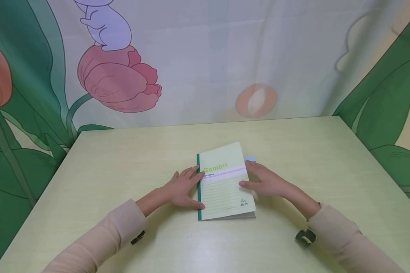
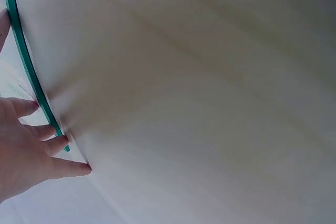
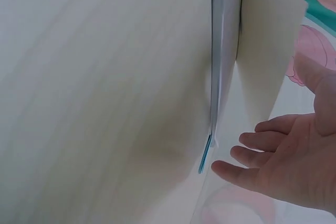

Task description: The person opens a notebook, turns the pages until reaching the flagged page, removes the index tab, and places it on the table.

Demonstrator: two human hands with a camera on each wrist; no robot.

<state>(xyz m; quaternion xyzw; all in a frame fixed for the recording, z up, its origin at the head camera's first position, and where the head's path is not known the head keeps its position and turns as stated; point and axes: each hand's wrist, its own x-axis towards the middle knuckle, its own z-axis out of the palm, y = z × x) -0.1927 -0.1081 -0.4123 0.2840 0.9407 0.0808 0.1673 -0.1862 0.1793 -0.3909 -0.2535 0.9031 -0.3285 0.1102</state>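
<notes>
A pale green notebook (image 1: 225,193) with a dark green spine lies on the table, its front cover raised a little along the right side. My left hand (image 1: 184,187) spreads its fingers over the spine (image 2: 29,61), fingertips and thumb touching the cover's left edge. On the other side, my right hand (image 1: 268,182) lays its thumb on the cover near the right edge. Its fingers are fairly straight and lie beside the pages, as the right wrist view shows below the lifted cover (image 3: 268,35). A flat blue piece (image 1: 250,159) sticks out past the notebook's upper right side.
The light wooden table (image 1: 130,151) reaches back to a printed curtain (image 1: 198,68) with flowers and leaves. Dark wrist devices show below both sleeves, the right one (image 1: 305,237) more plainly.
</notes>
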